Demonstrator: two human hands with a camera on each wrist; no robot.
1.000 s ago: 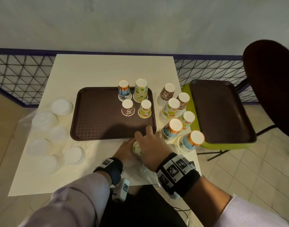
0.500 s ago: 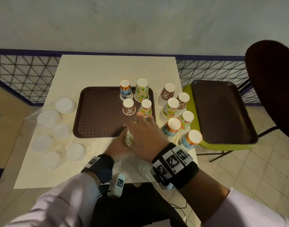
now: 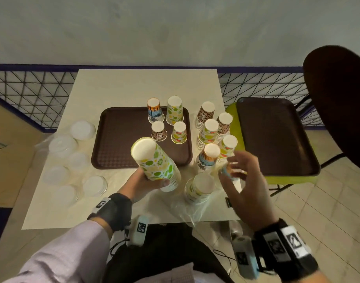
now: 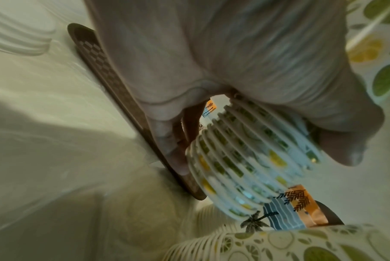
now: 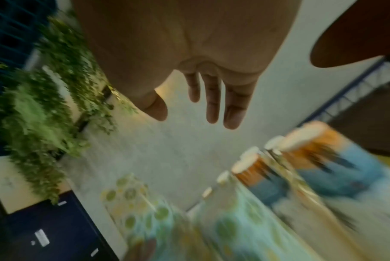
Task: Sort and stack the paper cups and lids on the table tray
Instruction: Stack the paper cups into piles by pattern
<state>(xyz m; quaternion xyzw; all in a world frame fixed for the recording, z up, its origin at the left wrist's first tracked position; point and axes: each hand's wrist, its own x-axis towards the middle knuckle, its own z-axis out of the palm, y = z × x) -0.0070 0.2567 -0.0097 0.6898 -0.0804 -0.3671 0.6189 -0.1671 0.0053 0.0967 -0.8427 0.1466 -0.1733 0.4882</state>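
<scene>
Left hand (image 3: 143, 181) grips a nested lime-print cup stack (image 3: 154, 162) near its rims, right hand (image 3: 243, 176) spread empty; light, crushable paper, best held low around the rolled rims.

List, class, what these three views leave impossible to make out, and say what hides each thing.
- How many cups the lime-print stack holds: left hand covers its lower end in the head view; left wrist view is smeared.
- The cup stack behind the right hand: fingers hide it in the head view.
- Cup prints in the right wrist view: motion blur.
- Clear lids: too faint to count.
</scene>
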